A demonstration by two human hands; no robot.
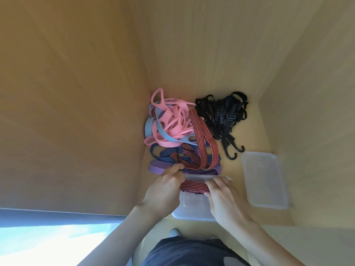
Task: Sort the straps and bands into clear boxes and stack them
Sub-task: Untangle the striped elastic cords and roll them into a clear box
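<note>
A clear plastic box (189, 210) sits at the shelf's front edge. Inside its far end lies a folded red-and-black striped band (194, 186). My left hand (166, 186) grips the band's left end and my right hand (222, 196) holds its right end against the box. Just behind the box lies a heap of striped bands (199, 148) in red, blue and purple. Farther back is a tangle of pink and grey-blue rubber bands (169, 121). Black straps with buckles and hooks (224, 116) lie to the right of the heap.
A second clear box (266, 179) lies at the right by the side wall. Wooden walls (76, 112) close the shelf on the left, right and back. The shelf's front edge runs just under the near box; my feet and dark shorts show below.
</note>
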